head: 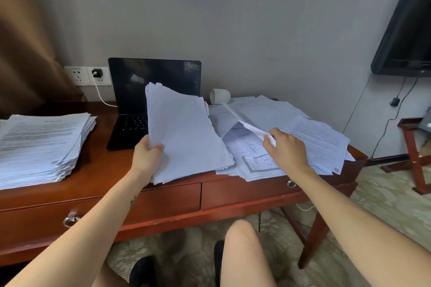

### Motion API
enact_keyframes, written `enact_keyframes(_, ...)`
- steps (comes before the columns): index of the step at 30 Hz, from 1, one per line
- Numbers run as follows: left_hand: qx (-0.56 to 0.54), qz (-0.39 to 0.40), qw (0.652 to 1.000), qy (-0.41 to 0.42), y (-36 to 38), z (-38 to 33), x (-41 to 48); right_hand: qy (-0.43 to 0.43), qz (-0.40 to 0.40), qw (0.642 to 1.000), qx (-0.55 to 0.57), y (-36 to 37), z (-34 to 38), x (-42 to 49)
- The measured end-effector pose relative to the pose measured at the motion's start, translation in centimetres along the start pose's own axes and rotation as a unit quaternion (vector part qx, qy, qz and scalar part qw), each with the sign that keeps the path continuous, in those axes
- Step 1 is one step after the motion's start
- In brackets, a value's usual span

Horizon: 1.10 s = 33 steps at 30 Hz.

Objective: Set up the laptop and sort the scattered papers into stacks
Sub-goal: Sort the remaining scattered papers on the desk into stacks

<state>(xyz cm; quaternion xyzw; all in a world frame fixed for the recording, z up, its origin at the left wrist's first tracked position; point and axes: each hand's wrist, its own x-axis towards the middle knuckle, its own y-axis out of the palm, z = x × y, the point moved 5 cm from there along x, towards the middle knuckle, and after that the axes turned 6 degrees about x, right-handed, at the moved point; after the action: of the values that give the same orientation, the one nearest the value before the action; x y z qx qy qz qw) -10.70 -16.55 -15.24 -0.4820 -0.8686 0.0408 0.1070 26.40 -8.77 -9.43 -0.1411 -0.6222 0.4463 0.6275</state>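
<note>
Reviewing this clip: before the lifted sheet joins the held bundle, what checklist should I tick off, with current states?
1. Left hand grips the bundle securely: ok, thumb on top.
2. Right hand pinches only one sheet: cannot tell, its edge is curled.
3. Laptop open: ok, though its screen is dark.
4. Scattered pile wholly on the desk: not ok, sheets overhang the front edge.
5. Cup upright: not ok, it lies on its side behind the pile.

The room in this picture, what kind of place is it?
Probably a hotel room. A wooden desk with drawers stands against a plain wall, a flat TV hangs on that wall, and what looks like a folding luggage stand sits beside the desk.
</note>
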Motion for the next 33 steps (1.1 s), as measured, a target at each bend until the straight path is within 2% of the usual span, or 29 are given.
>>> enact_keyframes(7, -0.004, 0.004, 1.0, -0.004, 2.2, -1.7, -0.1, 0.03, -0.015, 0.993, 0.113, -1.2, 2.1, 1.4)
enact_keyframes(13, -0.003, 0.003, 1.0, -0.002, 2.1, -2.8, -0.1, 0.103, -0.092, 0.959, 0.247, -3.7, 1.6, 3.8)
enact_keyframes(16, -0.017, 0.016, 1.0, -0.009, 2.3, -3.0, -0.6, 0.108, -0.09, 0.941, 0.307, -4.4, 2.5, 4.6)
enact_keyframes(22, 0.005, 0.073, 0.997, -0.012, 2.8, -2.5, -2.1, 0.06, 0.088, 0.915, 0.388, -1.3, 8.1, 3.1)
enact_keyframes(26, 0.0, 0.118, 0.993, -0.025, 2.8, -1.1, -2.6, 0.074, 0.214, 0.873, 0.432, 2.3, 11.9, 1.2)
enact_keyframes(29, 0.014, 0.123, 0.992, -0.014, 2.7, -1.0, -2.7, 0.078, 0.312, 0.848, 0.421, 5.1, 13.8, -0.6)
enact_keyframes(31, 0.014, 0.119, 0.993, -0.013, 2.6, -1.0, -2.8, 0.074, 0.325, 0.848, 0.413, 6.4, 13.9, -1.3)
enact_keyframes(33, 0.014, 0.114, 0.993, -0.009, 2.6, -1.0, -2.9, 0.071, 0.291, 0.859, 0.415, 6.9, 12.9, -1.3)
